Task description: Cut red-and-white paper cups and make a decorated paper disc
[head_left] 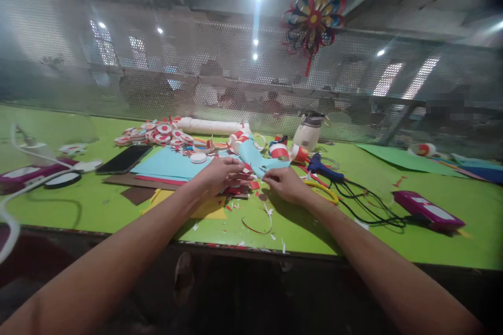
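My right hand (286, 183) is closed in a pinch on the edge of a curved piece of light blue paper (251, 156). Left of it, my left hand (223, 174) is held above small red paper scraps (254, 185), its fingers apart and stretched toward the blue paper. Beside my left hand lies a stack of light blue sheets (168, 164), with red, brown and yellow sheets (208, 209) under and in front of it. Yellow-handled scissors (332, 196) rest by my right wrist.
A blue glue gun (324, 168) with black cables lies right of my hands, near a purple power strip (428, 211). Behind are a white jug (307, 132), a white roll (212, 126) and piled red-white paper discs (163, 133). A phone (123, 159) lies left.
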